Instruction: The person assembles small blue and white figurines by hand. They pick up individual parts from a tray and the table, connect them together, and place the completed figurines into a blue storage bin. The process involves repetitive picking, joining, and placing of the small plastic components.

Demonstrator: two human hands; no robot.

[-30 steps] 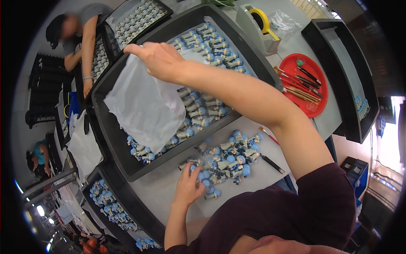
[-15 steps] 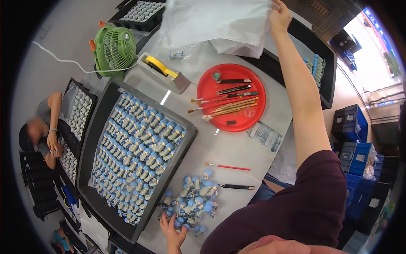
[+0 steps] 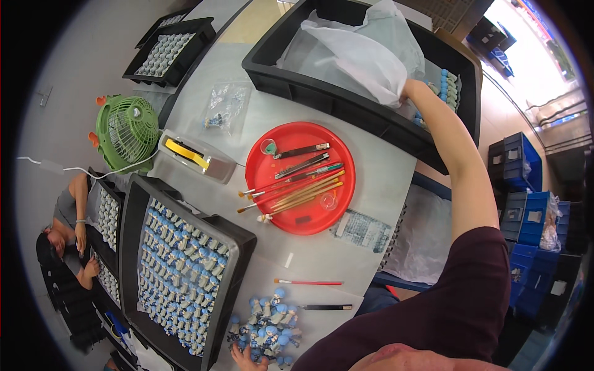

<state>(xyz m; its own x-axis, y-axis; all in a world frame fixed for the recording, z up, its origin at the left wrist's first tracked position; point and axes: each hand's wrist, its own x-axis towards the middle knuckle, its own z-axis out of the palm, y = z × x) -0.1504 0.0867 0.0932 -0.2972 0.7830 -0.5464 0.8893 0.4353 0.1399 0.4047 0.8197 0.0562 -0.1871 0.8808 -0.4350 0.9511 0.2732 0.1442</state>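
Spreading across the middle, the tabletop point(image 3: 378, 180) is carrying most of the things. The far tray point(image 3: 337, 100), black and deep, is standing at its upper side, with figurines point(image 3: 449, 90) lying in rows at the right end. The near tray point(image 3: 235, 267) is standing to the left, its figurines lying in close rows.

Hanging in loose folds in and over the far tray is the white sheet point(image 3: 365, 62). The right hand point(image 3: 408, 93) is gripping its lower right end, the fingers closing on a bunched edge, though the folds are partly hiding them. The sheet is looking thin, light and limp; it is probably giving easily to any pull and crumpling when bunched, so a corner or free edge is seeming the best hold.

The red plate point(image 3: 300, 135) is holding brushes and tools. Below it, the pile point(image 3: 269, 324) of blue-headed figurines is lying on the tabletop. At its lower edge the left hand point(image 3: 249, 360) is resting with fingers spreading, apparently gripping nothing; the picture's border is cutting it off, so firm contact is hard to tell. Beside the pile are lying a black tool point(image 3: 328, 307) and a red brush point(image 3: 310, 282).

Each figurine is looking small, light and stiff, its paint perhaps scuffing easily; the body is seeming the safest place to pinch.
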